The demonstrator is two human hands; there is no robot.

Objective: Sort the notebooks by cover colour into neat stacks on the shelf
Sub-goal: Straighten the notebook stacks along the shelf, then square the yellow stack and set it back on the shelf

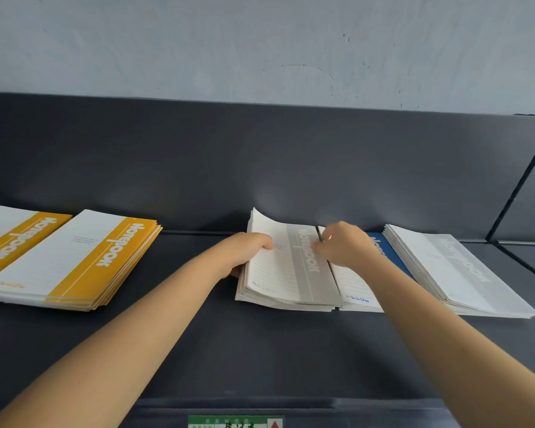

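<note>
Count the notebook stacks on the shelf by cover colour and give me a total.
Yellow stacks: 2
Beige stack: 1
Blue stack, partly hidden by the right arm: 1
Pale grey stack: 1
Total: 5 stacks

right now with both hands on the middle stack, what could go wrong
1. The beige stack has its top cover curled up at the far corner, so pressing down carelessly may crease it.
2. The left hand grips one edge and the right hand pinches the other. The pile is fanned, so lower notebooks may slide out.
3. The blue notebook lies between it and the pale grey stack and could get dragged askew.
</note>
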